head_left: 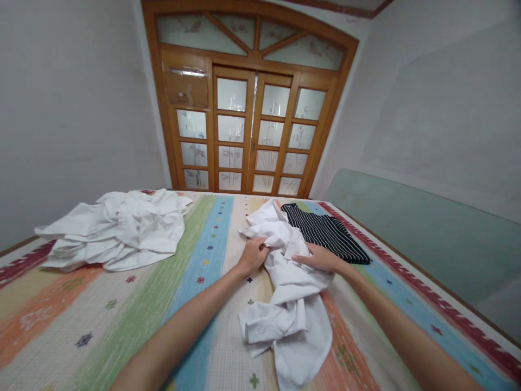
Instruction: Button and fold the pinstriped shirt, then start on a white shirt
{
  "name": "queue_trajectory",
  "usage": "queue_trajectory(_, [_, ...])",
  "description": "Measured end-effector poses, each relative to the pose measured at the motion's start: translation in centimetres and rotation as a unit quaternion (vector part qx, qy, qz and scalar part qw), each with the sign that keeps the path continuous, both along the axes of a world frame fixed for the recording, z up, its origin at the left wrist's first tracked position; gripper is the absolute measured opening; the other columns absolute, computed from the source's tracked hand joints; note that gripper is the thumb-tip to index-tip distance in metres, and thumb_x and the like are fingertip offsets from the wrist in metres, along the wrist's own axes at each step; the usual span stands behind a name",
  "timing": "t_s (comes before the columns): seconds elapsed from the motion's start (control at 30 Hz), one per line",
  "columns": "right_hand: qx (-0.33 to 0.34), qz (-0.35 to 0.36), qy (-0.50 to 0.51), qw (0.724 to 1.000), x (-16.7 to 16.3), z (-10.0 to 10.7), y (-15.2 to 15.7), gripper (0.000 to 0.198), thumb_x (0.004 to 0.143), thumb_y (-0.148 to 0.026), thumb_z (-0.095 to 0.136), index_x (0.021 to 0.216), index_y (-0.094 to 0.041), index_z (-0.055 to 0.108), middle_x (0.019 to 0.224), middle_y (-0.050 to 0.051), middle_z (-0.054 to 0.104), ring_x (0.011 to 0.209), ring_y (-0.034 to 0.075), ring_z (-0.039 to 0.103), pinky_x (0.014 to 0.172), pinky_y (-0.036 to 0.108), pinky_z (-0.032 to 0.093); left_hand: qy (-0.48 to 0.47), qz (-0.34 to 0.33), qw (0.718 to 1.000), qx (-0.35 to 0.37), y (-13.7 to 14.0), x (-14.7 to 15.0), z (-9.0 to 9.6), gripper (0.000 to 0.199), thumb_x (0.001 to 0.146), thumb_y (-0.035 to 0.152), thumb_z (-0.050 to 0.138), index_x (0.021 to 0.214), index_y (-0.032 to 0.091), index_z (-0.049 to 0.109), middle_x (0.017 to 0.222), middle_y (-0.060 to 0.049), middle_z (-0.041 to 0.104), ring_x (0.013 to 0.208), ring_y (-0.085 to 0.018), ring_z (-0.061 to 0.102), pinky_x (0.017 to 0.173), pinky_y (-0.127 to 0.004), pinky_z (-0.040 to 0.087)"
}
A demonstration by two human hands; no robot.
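A crumpled white shirt (293, 282) lies in front of me on the striped bedspread, one end trailing toward me. My left hand (254, 254) is closed on its left edge, the fingers curled into the cloth. On the other side, my right hand (319, 257) grips the shirt, its thumb lying over the fabric and the other fingers partly hidden. Just beyond the right hand is a folded black garment with white stripes (325, 231), partly overlapped by the shirt.
A heap of white clothes (138, 228) rests at the left of the bed. The colourful striped bedspread (134, 315) covers the bed. A pale green headboard-like panel (423, 233) runs along the right side. Wooden doors with glass panes (232, 130) stand beyond the far edge.
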State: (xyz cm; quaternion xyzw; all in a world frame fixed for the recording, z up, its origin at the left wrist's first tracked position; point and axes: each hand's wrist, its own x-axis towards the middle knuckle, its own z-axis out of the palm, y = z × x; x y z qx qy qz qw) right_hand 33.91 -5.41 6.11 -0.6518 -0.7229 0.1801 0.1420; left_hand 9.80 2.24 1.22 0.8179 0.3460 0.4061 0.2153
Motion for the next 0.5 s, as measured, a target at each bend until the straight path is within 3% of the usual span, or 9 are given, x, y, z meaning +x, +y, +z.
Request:
queue_trajectory(0.1, [0.021, 0.032, -0.031, 0.999, -2.0, -0.4, 1.0, 0.054, 0.082, -0.059, 0.059, 0.112, -0.015, 0.065, 0.113, 0.014, 0.066, 0.100, 0.031, 0.061, 0.088, 0.037, 0.047, -0.001, -0.005, 1.000, 0.009, -1.2, -2.8, 0.2, 0.012, 0.082, 0.017, 0.053, 0.079, 0.017, 0.065, 0.080, -0.004, 0.068, 0.075, -0.017, 0.059, 0.076, -0.030, 0.046])
queue_trajectory(0.23, [0.034, 0.067, -0.051, 0.996, -5.7, -1.3, 3.0, 0.050, 0.082, -0.056, 0.061, 0.108, -0.014, 0.067, 0.109, 0.014, 0.067, 0.099, 0.030, 0.061, 0.087, 0.035, 0.047, -0.035, 0.046, 0.998, 0.040, -2.9, -6.7, 1.4, 0.010, 0.082, 0.020, 0.054, 0.081, 0.018, 0.064, 0.082, -0.004, 0.067, 0.080, -0.018, 0.059, 0.079, -0.030, 0.045])
queue_trajectory(0.4, [0.097, 0.135, -0.056, 0.984, -11.8, -2.1, 4.4, 0.056, 0.084, -0.054, 0.060, 0.124, -0.015, 0.061, 0.134, 0.015, 0.052, 0.116, 0.031, 0.054, 0.096, 0.036, 0.043, -0.050, 0.111, 0.987, 0.101, -4.9, -9.5, 3.3, 0.009, 0.084, 0.024, 0.054, 0.080, 0.020, 0.062, 0.081, -0.003, 0.067, 0.082, -0.019, 0.059, 0.085, -0.033, 0.043])
queue_trajectory(0.5, [0.126, 0.137, -0.075, 0.980, -13.6, -1.6, 4.8, 0.050, 0.088, -0.051, 0.055, 0.126, -0.019, 0.060, 0.141, 0.011, 0.047, 0.115, 0.029, 0.055, 0.095, 0.034, 0.043, -0.030, 0.143, 0.982, 0.118, -5.2, -10.8, 3.8, 0.009, 0.082, 0.022, 0.053, 0.079, 0.020, 0.061, 0.079, -0.003, 0.066, 0.080, -0.019, 0.058, 0.086, -0.034, 0.042])
